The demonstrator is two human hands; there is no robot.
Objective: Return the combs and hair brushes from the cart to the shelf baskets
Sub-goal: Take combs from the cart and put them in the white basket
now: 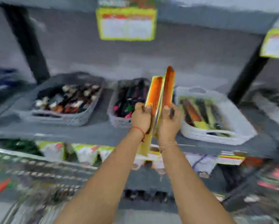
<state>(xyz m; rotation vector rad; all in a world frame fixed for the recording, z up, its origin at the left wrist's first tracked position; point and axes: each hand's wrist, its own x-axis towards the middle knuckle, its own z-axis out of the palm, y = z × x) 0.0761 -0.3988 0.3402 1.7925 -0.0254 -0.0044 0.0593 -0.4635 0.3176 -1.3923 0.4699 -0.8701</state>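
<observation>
The picture is motion-blurred. My left hand (141, 118) and my right hand (168, 122) press together on a stack of orange and yellow comb packs (161, 92), held upright in front of the grey shelf (95, 130). The packs stand between the middle basket (117, 122), which holds dark items, and the white right basket (200, 135), which holds similar orange and yellow packs. A grey left basket (66, 118) holds dark and light items. The wire cart (38, 165) shows at the lower left.
Yellow price signs (126, 23) hang from the shelf above, and another sign (276, 44) hangs at the right. Black uprights (29, 44) frame the bay. Packaged goods (80, 152) hang below the shelf edge. More baskets sit at the far right (274, 97).
</observation>
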